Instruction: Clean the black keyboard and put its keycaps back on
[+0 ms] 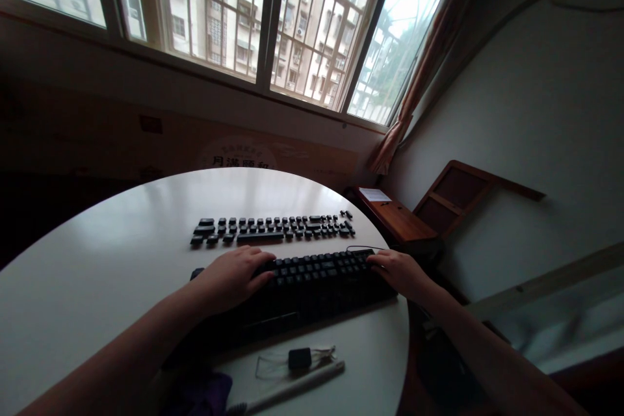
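Observation:
A black computer keyboard [312, 305] lies at a slant across the right half of the white round table, with keys on its far part. My left hand [236, 273] rests over its left-middle keys, thumb and forefinger apart and nothing visible between them. At the keyboard's far right end, my right hand [397, 270] has its fingers bent close together against the keys. Whether a small piece is pinched there cannot be made out. Behind the keyboard, loose black keycaps [260, 236] are laid out in rows.
Nearer me lie a wire keycap puller with a black grip [299, 359], a light-coloured brush [297, 385] and a purple cloth [199, 393]. The white table [97, 260] has a curved edge close by my right arm. A wooden desk [400, 218] stands beyond, below the barred window.

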`<action>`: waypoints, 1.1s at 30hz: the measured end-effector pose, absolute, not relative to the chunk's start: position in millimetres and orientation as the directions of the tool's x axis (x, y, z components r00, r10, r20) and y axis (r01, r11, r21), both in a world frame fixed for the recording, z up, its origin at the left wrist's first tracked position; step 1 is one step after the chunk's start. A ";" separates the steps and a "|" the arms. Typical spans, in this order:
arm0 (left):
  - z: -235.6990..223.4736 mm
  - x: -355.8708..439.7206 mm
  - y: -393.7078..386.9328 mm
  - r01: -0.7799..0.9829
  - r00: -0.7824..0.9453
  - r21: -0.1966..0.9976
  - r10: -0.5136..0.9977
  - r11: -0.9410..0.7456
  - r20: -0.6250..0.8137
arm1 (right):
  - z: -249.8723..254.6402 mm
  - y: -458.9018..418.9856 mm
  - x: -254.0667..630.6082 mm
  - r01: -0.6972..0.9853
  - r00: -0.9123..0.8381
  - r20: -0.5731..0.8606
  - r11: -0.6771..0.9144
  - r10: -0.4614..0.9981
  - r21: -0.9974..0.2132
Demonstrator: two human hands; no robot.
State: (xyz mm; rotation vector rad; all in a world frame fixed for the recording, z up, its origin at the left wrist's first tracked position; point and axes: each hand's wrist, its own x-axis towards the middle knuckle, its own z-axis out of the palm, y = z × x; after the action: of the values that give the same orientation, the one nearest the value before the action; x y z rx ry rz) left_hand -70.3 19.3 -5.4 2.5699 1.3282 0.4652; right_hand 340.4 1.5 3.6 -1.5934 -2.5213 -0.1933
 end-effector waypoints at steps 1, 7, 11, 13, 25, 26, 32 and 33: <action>-5.9 -70.3 19.6 0.755 0.544 0.323 0.820 -0.571 0.178 | 4.1 0.9 339.4 0.905 -0.422 0.198 0.423 0.885 0.043; -5.6 -69.0 21.1 0.763 0.549 0.305 0.820 -0.570 0.161 | 10.2 1.9 337.9 0.906 -0.424 0.154 0.419 0.893 0.062; -6.3 -69.6 21.6 0.756 0.556 0.304 0.814 -0.580 0.169 | 13.6 1.1 334.8 0.896 -0.443 0.156 0.433 0.883 0.098; -7.0 -69.9 21.6 0.754 0.562 0.296 0.809 -0.586 0.171 | 11.7 -2.4 331.6 0.899 -0.438 0.192 0.427 0.878 0.097; -5.9 -68.6 20.2 0.768 0.553 0.270 0.814 -0.581 0.177 | -38.8 -31.7 349.9 0.938 -0.337 0.366 0.342 0.868 0.052; -5.6 -68.4 20.3 0.770 0.552 0.270 0.815 -0.579 0.173 | -41.4 -32.9 352.9 0.940 -0.325 0.397 0.340 0.858 0.035; -5.0 -68.5 20.6 0.771 0.550 0.280 0.820 -0.572 0.159 | -48.1 -31.9 359.1 0.934 -0.291 0.517 0.356 0.805 -0.027; -5.2 -68.9 20.6 0.769 0.550 0.284 0.820 -0.572 0.160 | -48.0 -30.6 358.2 0.929 -0.308 0.507 0.368 0.805 -0.021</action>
State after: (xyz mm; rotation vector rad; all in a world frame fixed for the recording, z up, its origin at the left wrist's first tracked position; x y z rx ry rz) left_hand -68.9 20.6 -5.2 2.6029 1.3482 0.4113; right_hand 358.2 -30.6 -48.0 -1.5036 -2.1994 -0.3843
